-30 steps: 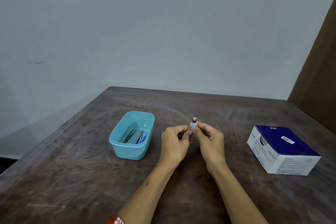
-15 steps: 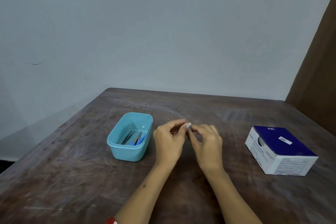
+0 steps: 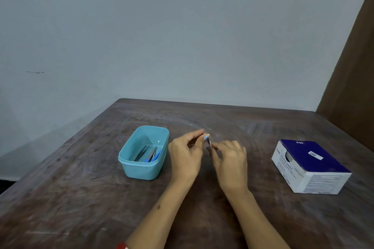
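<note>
Tub (image 3: 139,170): light teal, plain. Tools (image 3: 150,154) in it: grey metal, one with a bright blue handle. Table (image 3: 81,198): dark brown, mottled, with pale scuff streaks. Box (image 3: 309,159): navy top, white sides with dark print, white label (image 3: 315,155) with black marks. Wall (image 3: 182,36): pale grey-blue, plain, one short dark mark (image 3: 35,72). Panel (image 3: 356,66) far right: flat brown. Item (image 3: 208,142) at the fingertips: whitish with a dark edge, blurred. Nail (image 3: 206,138): light blue polish. Wristband (image 3: 121,246): red with white.
</note>
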`<act>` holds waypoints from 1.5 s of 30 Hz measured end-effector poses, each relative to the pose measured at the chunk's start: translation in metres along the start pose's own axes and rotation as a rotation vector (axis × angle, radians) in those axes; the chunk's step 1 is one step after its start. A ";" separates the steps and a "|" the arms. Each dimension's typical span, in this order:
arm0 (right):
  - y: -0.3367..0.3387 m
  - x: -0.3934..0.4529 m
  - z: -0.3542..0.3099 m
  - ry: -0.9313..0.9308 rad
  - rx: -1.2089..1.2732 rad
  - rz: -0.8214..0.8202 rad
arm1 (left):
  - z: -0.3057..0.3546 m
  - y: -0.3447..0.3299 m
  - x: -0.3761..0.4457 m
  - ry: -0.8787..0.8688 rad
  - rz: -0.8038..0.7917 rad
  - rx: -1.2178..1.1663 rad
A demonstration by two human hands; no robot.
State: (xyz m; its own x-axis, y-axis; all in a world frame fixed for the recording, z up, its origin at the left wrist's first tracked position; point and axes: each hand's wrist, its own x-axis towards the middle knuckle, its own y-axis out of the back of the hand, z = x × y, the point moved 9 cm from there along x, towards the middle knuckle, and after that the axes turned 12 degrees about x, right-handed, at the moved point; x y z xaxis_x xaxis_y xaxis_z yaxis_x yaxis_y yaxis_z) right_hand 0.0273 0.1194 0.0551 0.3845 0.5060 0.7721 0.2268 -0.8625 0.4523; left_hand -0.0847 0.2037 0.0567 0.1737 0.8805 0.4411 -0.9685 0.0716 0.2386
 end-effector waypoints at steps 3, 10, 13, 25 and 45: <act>-0.001 -0.003 0.010 -0.055 0.026 -0.011 | 0.016 0.018 0.000 -0.040 0.059 0.041; 0.002 -0.006 0.019 -0.151 0.209 0.068 | 0.041 0.102 0.038 0.029 0.114 0.456; 0.005 -0.008 0.018 -0.158 0.215 0.101 | 0.003 0.101 0.063 0.235 -0.085 0.737; 0.022 -0.038 0.017 -0.399 0.495 0.116 | 0.006 0.081 0.052 0.206 -0.231 1.145; 0.267 -0.300 0.096 -0.964 0.452 0.611 | 0.113 -0.135 -0.333 -0.174 -0.793 0.154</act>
State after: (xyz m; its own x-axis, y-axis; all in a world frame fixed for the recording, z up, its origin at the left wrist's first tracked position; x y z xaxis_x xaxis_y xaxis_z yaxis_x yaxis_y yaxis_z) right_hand 0.0588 -0.2632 -0.0989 0.9973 -0.0220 0.0702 -0.0066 -0.9772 -0.2123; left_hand 0.0085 -0.1520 -0.0245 0.8327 0.5097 0.2165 -0.5138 0.5653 0.6453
